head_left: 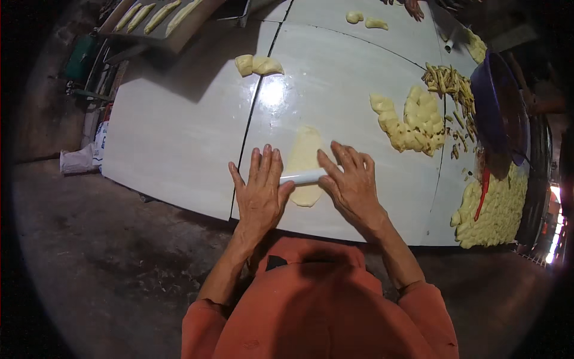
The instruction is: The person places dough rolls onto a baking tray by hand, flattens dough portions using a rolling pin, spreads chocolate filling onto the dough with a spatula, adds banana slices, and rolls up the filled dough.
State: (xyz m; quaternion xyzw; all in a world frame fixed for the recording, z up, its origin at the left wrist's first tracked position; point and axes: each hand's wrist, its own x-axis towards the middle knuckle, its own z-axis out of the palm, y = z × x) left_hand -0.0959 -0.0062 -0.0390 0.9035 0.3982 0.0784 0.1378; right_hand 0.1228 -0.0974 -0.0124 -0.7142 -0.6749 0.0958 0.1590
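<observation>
Beyond the white rolling pin, far to its left, a tray bears 4 long dough sticks. Nearer the pin, 2 dough pieces lie beyond it, leftward. Your left hand is on its left end, fingers straight and spread wide. The flat dough strip lies under the pin. Your right hand covers its right end, fingers slightly bent and parted. Rightward of the pin sit a dough cluster, then a purple basin.

An orange-red short-sleeved shirt
Its sleeves, in the same colour, end near the elbows; forearms and fingers are bare.
</observation>
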